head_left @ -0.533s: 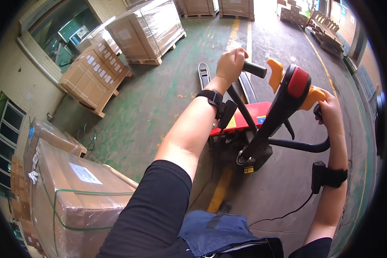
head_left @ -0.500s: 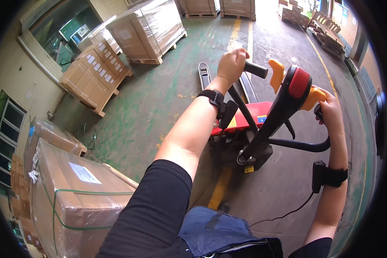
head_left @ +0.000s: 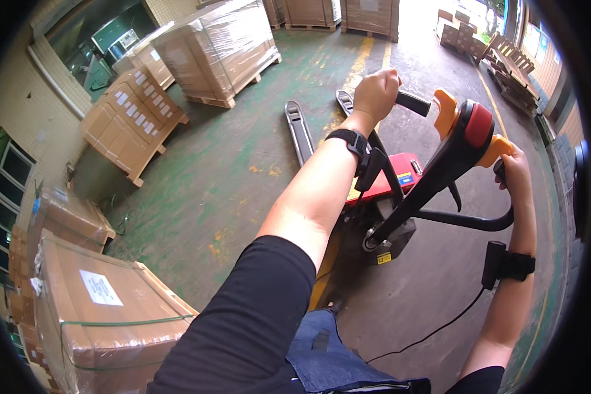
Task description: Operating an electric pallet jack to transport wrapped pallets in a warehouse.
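My left hand [head_left: 376, 95] is closed around the left black grip of the tiller handle of an electric pallet truck [head_left: 406, 163]. My right hand [head_left: 517, 172] is wrapped around the right side of the handle, beside an orange control lever [head_left: 494, 150]. Between my hands is the black tiller head [head_left: 454, 141] with a red cap [head_left: 479, 126]. The truck has a red body and two metal forks [head_left: 299, 131] pointing away from me, with no load visible on them. My left forearm hides part of the body.
A wrapped, strapped carton [head_left: 121, 289] stands close on my left. Farther along that side are stacked cartons on a pallet [head_left: 138, 121] and a large wrapped crate [head_left: 213, 52]. More crates [head_left: 369, 16] stand ahead; wooden pallets [head_left: 511, 69] are at the far right.
The truck's forks point further left, and the handle sits further right in view. The nearby carton on the left has slid down and left in view. Both hands keep their grip.
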Demonstrator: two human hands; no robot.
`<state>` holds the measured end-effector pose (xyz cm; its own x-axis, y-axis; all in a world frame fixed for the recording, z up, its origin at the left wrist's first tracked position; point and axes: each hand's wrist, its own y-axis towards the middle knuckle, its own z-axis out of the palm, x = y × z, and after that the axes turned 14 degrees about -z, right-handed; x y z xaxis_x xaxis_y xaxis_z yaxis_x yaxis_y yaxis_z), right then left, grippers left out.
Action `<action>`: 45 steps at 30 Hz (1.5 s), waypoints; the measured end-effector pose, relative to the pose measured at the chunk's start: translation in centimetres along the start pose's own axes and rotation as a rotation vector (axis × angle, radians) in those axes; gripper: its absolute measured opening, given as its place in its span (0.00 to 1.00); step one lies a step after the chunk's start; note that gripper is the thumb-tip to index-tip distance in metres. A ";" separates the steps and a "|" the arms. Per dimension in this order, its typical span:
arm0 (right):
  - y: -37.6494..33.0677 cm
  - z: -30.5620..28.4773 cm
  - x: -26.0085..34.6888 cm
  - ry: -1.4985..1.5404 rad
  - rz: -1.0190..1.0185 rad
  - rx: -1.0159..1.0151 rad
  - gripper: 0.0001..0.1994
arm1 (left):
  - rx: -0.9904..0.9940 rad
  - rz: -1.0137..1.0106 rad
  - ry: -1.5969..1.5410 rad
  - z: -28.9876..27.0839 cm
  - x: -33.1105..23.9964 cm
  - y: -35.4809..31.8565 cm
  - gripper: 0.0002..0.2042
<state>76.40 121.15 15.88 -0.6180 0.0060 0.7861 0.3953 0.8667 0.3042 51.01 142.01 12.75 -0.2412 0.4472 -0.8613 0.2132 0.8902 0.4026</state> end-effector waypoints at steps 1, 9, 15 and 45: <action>2.3 -0.2 -1.0 0.000 -0.015 -0.006 0.16 | 0.001 0.021 0.017 1.3 0.2 2.3 0.18; 21.5 -5.0 -11.7 0.032 -0.095 0.061 0.24 | 0.019 0.021 0.160 14.1 2.0 16.1 0.18; 37.7 -6.6 -18.5 0.081 -0.171 0.111 0.24 | -0.170 0.068 0.142 22.1 4.0 26.9 0.17; 121.3 4.3 -50.1 0.001 -0.655 0.363 0.20 | -0.471 0.021 0.314 43.8 20.0 78.1 0.07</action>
<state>152.38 228.10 11.11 -0.6493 -0.5683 0.5054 -0.3031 0.8029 0.5134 104.29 216.65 13.41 -0.5267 0.4053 -0.7472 -0.2069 0.7915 0.5751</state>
